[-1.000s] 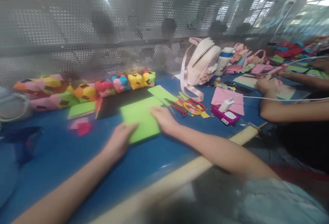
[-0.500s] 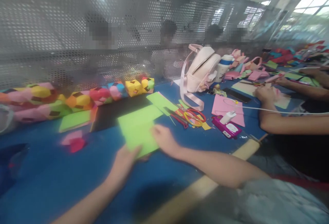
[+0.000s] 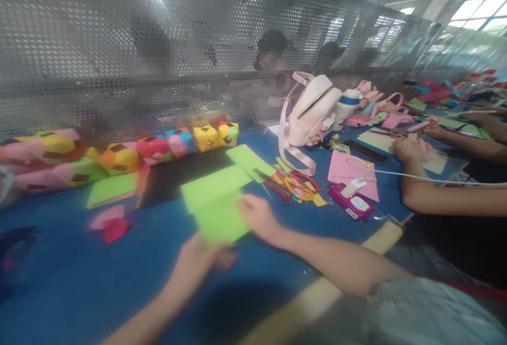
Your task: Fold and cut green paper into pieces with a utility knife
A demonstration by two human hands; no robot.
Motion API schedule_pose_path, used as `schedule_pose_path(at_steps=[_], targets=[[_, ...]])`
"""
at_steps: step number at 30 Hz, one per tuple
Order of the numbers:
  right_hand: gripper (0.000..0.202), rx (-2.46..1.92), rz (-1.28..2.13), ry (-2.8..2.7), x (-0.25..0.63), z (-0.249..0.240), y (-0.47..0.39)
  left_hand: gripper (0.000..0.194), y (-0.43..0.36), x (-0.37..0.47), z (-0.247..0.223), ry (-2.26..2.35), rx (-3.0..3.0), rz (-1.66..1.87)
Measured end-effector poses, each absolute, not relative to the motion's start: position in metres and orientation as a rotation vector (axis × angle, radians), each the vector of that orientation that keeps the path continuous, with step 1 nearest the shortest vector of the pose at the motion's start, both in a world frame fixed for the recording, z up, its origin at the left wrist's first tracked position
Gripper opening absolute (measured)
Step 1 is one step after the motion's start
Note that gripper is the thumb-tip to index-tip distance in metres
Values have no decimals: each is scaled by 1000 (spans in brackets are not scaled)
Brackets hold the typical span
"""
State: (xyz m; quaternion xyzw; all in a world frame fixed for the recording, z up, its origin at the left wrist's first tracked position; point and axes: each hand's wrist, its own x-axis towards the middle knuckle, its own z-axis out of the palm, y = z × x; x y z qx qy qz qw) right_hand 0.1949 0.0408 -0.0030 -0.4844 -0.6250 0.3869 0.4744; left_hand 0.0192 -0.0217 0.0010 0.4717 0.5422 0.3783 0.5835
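Note:
A bright green sheet of paper (image 3: 224, 221) is held above the blue table in front of me. My right hand (image 3: 259, 217) has its fingers closed at the sheet's right edge. At the near edge is my left hand (image 3: 206, 255), blurred, with its curled fingers meeting the paper; their exact grip is hard to see. Behind the held sheet lies another green sheet (image 3: 216, 185), with one more green piece (image 3: 249, 161) beyond it. Yellow-handled scissors (image 3: 300, 186) and red-handled scissors (image 3: 277, 189) rest to the right of these papers.
Colourful folded-paper balls (image 3: 119, 157) line the metal mesh partition (image 3: 119, 91). Pink paper pieces (image 3: 114, 229) lie left. On the right stand a pink backpack (image 3: 312, 110), a bottle (image 3: 347, 104) and a purple power strip (image 3: 350, 202) with a cable. A neighbour's arms (image 3: 439, 197) work farther right.
My left hand has shifted slightly right and down along the sheet's near edge, its thumb no longer lying over the paper. My right hand stays at the right edge, slightly farther right.

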Motion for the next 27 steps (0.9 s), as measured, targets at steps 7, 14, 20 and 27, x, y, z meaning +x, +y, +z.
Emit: schedule_pose_path(at_steps=[7, 14, 20, 27], targets=[[33, -1142, 1016, -1518, 203, 8, 50, 42, -18, 17, -2, 1333, 1062, 940], [34, -1195, 1119, -1522, 202, 8, 60, 41, 6, 8, 10, 1341, 1086, 1001], [26, -1269, 1315, -1553, 206, 17, 58, 42, 26, 3, 8, 1298, 1086, 954], [30, -1338, 1437, -1485, 207, 19, 59, 56, 28, -1, -1, 1277, 943, 954]])
